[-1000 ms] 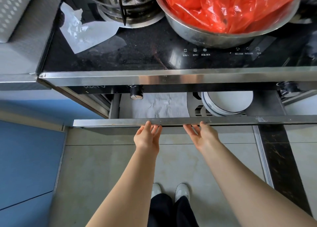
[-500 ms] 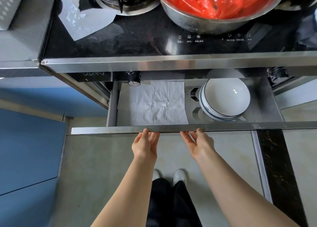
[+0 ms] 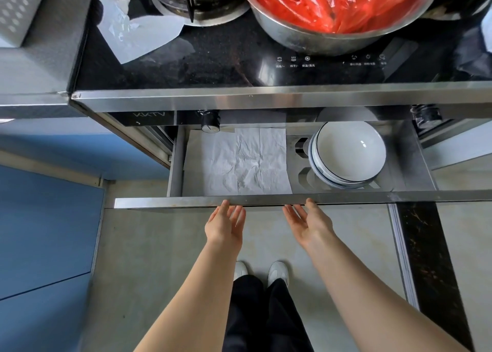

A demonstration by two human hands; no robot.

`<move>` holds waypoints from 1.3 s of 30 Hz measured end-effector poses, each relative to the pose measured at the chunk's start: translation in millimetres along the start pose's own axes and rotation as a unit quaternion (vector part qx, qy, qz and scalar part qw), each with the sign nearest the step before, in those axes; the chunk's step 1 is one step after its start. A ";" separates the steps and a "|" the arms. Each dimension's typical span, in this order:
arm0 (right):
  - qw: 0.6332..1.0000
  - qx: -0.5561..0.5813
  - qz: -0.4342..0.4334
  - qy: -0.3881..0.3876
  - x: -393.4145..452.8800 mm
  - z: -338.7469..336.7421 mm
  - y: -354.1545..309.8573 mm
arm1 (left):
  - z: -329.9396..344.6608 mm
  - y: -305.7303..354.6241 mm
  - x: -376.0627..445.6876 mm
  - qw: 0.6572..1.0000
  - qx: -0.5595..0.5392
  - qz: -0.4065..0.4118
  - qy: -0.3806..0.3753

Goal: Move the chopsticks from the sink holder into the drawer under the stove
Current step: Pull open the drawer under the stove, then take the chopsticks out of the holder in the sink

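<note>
Seen from above: left hand (image 3: 225, 225) and right hand (image 3: 308, 223), both wide and empty, fingertips at the steel front of the drawer (image 3: 266, 200). Drawn further out than a second ago, so ready to receive. Inside, creased paper liner (image 3: 239, 162) left, stacked white bowls (image 3: 347, 154) right. Beyond, "KKTV" (image 3: 149, 115) on the stove (image 3: 213, 58) panel; glass icons too small to read. No chopsticks anywhere in view.

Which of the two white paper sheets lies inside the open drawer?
The creased, roughly square paper sheet, flat on the floor of the drawer left of the stacked bowls. The other, torn sheet lies up on the black stovetop.
</note>
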State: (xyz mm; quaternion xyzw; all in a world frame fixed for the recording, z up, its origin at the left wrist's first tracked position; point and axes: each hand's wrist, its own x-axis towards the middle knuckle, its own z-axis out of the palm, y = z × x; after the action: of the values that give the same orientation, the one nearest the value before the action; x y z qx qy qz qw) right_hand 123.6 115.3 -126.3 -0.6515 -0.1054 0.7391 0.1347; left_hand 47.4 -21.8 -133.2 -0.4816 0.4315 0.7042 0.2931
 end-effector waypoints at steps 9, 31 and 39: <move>0.990 -0.121 0.047 -0.049 -51.5 2.7 -15.3 | -17.7 41.8 -37.7 0.988 0.151 -0.016 -0.006; 0.563 -0.633 -0.386 -0.365 -268.1 23.1 -2.3 | -95.9 82.7 -296.2 0.871 0.274 0.402 0.070; 0.373 -0.674 -0.380 -0.512 -336.6 -10.2 27.6 | -190.5 19.3 -358.9 0.827 0.235 0.458 0.224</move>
State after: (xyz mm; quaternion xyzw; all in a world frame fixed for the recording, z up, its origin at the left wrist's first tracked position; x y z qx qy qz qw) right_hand 170.6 -24.2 177.9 0.0850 -0.8540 0.4869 -0.1622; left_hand 243.2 -199.2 176.1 -0.2899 0.8089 0.5075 -0.0639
